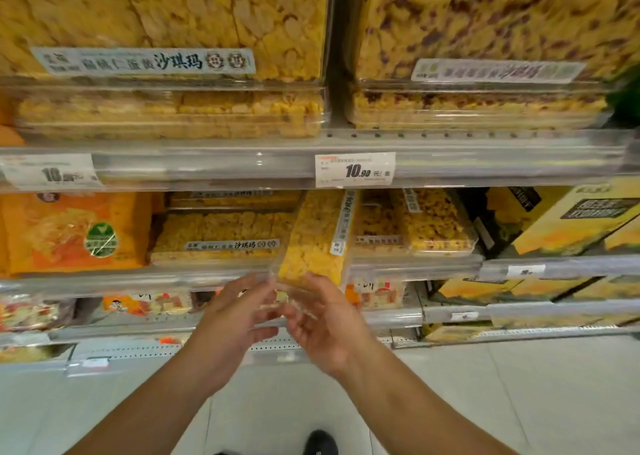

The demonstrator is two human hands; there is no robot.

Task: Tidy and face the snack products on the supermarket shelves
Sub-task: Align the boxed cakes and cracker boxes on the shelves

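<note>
Box: clear snack box (317, 236) is standing on end, tilted, poking out of the middle shelf (415, 267) between flat-lying boxes (221, 236), probably being turned to face front.
Fingers: both hands are meeting at its lower end; left hand (239, 312) and right hand (325, 323) are curling around the clear lid edge, blurred.
Surroundings: price tag (355, 169) is hanging above.

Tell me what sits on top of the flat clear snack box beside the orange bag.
Another clear box of the same yellow snack lies on the flat box. Anything above or behind it is hidden by the shelf edge.
</note>
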